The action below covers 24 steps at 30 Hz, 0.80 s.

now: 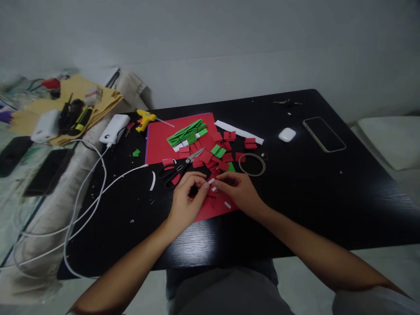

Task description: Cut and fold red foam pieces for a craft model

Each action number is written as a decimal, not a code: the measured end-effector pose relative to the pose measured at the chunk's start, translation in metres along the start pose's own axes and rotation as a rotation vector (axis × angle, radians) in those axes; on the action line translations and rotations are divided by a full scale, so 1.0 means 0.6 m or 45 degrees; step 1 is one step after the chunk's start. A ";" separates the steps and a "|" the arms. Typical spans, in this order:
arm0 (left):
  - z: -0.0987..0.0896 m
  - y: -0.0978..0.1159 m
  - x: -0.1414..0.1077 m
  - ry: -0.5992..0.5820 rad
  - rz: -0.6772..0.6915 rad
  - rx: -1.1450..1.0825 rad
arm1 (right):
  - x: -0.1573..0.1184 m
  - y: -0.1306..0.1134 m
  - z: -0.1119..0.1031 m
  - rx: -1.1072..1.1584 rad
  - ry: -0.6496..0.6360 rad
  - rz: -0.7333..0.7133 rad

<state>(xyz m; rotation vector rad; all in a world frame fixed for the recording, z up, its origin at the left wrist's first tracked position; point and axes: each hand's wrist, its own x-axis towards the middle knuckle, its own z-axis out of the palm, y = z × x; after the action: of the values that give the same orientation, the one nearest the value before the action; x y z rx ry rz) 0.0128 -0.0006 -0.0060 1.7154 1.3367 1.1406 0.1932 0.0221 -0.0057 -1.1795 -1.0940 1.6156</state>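
In the head view, my left hand (189, 196) and my right hand (239, 189) meet over a red paper sheet (210, 213) near the table's front. Their thumbs and fingers pinch a small white strip (211, 180) between them; my fingers partly cover it. Just beyond my hands lies a pile of folded red paper pieces (206, 156), with a folded green piece (218, 151) on it. Scissors (183, 167) with black handles rest left of the pile, blades partly apart. To the right is a roll of tape (252, 165), lying flat. A white scrap (227, 204) sits beside my right hand.
Behind the pile, pleated green paper (187, 132) lies on a larger red sheet (157, 146). A yellow glue gun (145, 120), white power bank (114, 129) and looping white cables (104, 191) are at left. An earbud case (287, 134), phone (324, 134) and keys (288, 103) lie at right.
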 end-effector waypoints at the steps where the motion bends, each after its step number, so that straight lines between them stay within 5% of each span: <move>1: 0.000 0.000 0.000 0.006 -0.007 0.007 | 0.000 0.000 0.000 -0.001 0.001 -0.004; 24: 0.001 0.005 0.001 0.042 -0.005 0.103 | -0.002 0.002 0.003 -0.001 0.010 -0.076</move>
<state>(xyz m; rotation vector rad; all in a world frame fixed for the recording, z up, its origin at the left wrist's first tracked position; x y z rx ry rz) 0.0146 -0.0007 -0.0032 1.7579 1.4231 1.1310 0.1918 0.0203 -0.0060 -1.1421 -1.1150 1.5638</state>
